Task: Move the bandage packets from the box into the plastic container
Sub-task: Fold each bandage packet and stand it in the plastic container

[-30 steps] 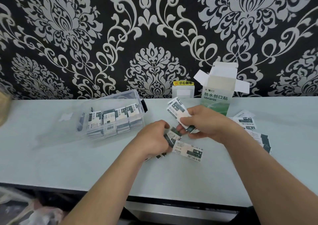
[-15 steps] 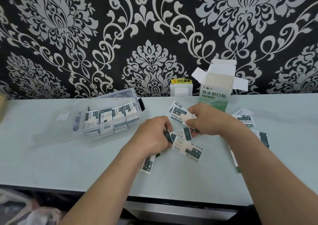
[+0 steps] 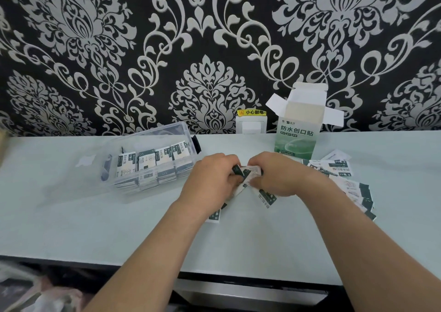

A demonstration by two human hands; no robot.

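My left hand and my right hand meet at the middle of the table, both closed on a small bunch of white-and-dark bandage packets. More packets stick out under the hands and lie fanned out to the right. The clear plastic container stands to the left, open, with rows of packets stacked inside. The green-and-white bandage box stands upright behind my right hand, its top flaps open.
A white wall socket with a yellow warning label sits at the back between container and box. The pale table ends at a dark front edge. Crumpled plastic lies below at the left.
My hands have come together and gathered the loose packets between them. The packet that lay flat in front of the hands is now mostly covered by my right hand.
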